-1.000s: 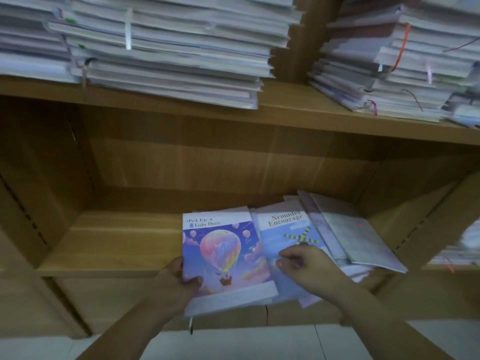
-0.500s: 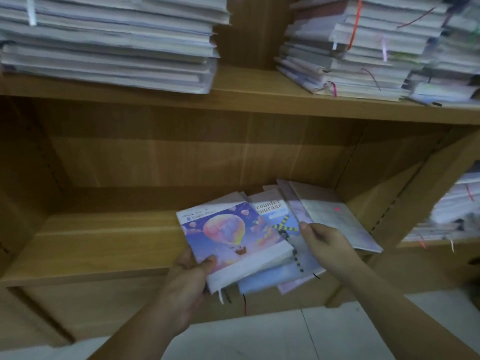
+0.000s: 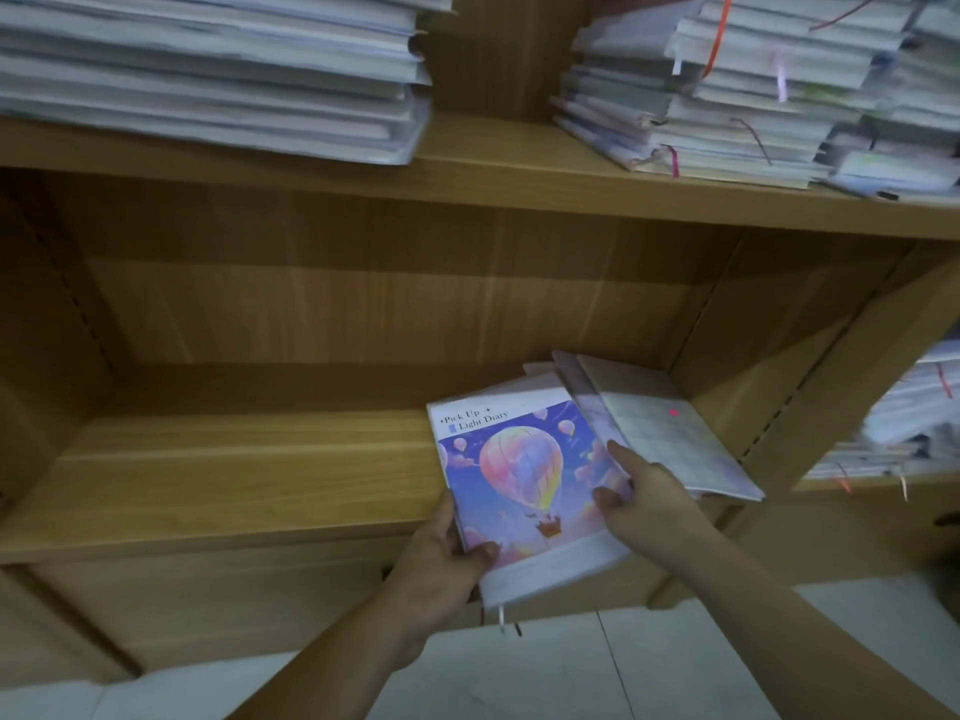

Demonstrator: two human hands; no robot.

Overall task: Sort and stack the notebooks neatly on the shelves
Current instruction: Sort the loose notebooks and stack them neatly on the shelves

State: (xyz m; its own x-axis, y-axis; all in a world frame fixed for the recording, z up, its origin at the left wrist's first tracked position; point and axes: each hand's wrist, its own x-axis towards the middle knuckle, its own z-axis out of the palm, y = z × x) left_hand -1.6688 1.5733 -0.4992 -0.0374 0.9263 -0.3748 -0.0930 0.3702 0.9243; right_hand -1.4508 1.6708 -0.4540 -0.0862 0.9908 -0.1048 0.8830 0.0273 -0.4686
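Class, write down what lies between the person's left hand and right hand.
The balloon diary: the left hand grips its near left corner and the right hand touches its right edge, as the head view shows.

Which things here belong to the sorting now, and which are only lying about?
In the job: balloon diary, gripped by the left hand and touched by the right hand; grid notebook beside it; lower shelf.
Lying about: left stack and right stack on the upper shelf; tiled floor.
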